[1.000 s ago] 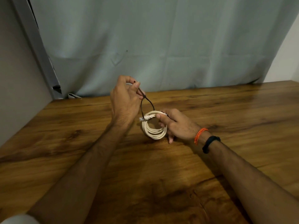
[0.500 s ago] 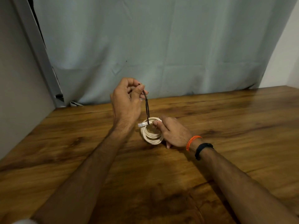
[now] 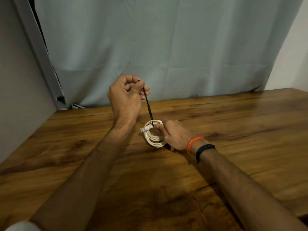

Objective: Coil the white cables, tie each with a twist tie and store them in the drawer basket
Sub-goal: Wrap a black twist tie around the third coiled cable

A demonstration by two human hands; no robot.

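- Head view, key relation: twist tie [image 3: 148, 106] is pulled taut as a dark, steep line, its long axis running from the coiled white cable [image 3: 154, 135] up and slightly leftward to the left hand [image 3: 126, 95].
- Left grip: thumb and curled fingers are pinched on the tie's upper end, held above the bench [image 3: 233, 124] and behind the coil.
- Right grip: the coil's right side is clasped by the right hand [image 3: 175, 135], fingertips beside the spot where the tie wraps the loops; the coil is stood on edge on the bench.
- A clear plug [image 3: 143, 129] is seen sticking out leftward, just beside the tie's lower end.
- Surroundings: a pale curtain [image 3: 166, 47] is hung behind; no drawer basket is in view.
- Judgement: twisting is likely next; only the plug lies close enough to snag.
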